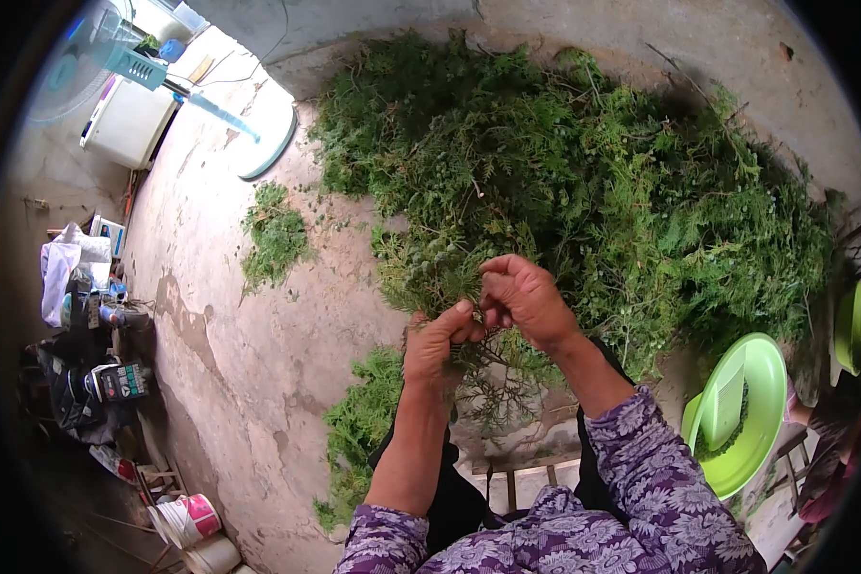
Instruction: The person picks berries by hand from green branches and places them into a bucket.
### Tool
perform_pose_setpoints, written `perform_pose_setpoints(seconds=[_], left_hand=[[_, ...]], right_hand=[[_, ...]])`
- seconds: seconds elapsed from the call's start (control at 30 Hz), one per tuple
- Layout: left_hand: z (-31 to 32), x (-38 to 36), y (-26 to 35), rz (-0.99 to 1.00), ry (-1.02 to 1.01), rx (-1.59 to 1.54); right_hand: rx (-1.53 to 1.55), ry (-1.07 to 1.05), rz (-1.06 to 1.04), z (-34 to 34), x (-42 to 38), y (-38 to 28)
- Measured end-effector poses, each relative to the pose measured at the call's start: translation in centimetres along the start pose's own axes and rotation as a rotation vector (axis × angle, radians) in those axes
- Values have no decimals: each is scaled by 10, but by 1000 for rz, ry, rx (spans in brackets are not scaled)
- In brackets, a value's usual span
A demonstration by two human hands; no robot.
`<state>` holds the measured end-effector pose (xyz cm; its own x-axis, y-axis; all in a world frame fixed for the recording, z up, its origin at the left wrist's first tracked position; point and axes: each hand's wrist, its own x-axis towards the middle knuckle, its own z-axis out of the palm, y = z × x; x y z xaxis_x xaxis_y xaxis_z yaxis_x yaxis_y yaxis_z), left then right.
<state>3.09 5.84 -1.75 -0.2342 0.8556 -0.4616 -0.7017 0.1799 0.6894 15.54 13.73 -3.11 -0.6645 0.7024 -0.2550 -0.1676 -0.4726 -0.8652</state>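
Held an arborvitae sprig (437,277) between left fingers (460,312), apparently to steady it, beside branches (584,172) piled from the far edge of the floor (230,335); pinched right fingers (500,287) together, unclear on what.

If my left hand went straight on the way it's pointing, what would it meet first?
Probably the leafy sprigs just beyond your left hand, though depth is hard to judge.

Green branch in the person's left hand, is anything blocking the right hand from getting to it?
Nothing visible blocks it. The left hand grips the green branch, and the right hand is right beside it. The big leafy pile lies beyond.
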Motion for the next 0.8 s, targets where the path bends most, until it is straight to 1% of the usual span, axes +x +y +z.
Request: perform_pose_setpoints(seconds=[0.03, 0.07, 0.1, 0.13, 0.2, 0.33, 0.37, 0.43, 0.57, 0.63, 0.77, 0.8], left_hand=[[0, -1, 1, -1, 0, 1], [0, -2, 3, -26, -15, -90], [1, -3, 5, -51, -29, -181], [2, -4, 8, -51, -30, -180], [2, -6, 13, -42, -39, -302], [-1, -6, 15, -39, -73, -340], [-2, -6, 15, -54, -86, -303], [-3, -6, 15, -68, -99, -266], [-3, -4, 13, -68, -80, -214], [-4, -3, 11, -62, -80, -208], [-4, -1, 10, -76, -46, -243], [-4, -1, 10, -77, -26, -259]], right_hand=[[124, 52, -29, -3, 1, 0], [247, 103, -58, -7, 3, 0], [308, 75, -64, -16, 4, 0], [308, 75, -65, -21, 3, -3], [401, 127, 9, -26, 2, -10], [430, 57, 69, -28, 5, -7], [431, 57, 70, -25, 4, -7], [453, -21, 55, -19, 3, -8], [443, -35, 22, -16, 4, -9], [547, -103, 31, -21, 4, -6], [545, -105, 17, -25, 5, -4], [555, -99, 51, -24, 3, -8]])
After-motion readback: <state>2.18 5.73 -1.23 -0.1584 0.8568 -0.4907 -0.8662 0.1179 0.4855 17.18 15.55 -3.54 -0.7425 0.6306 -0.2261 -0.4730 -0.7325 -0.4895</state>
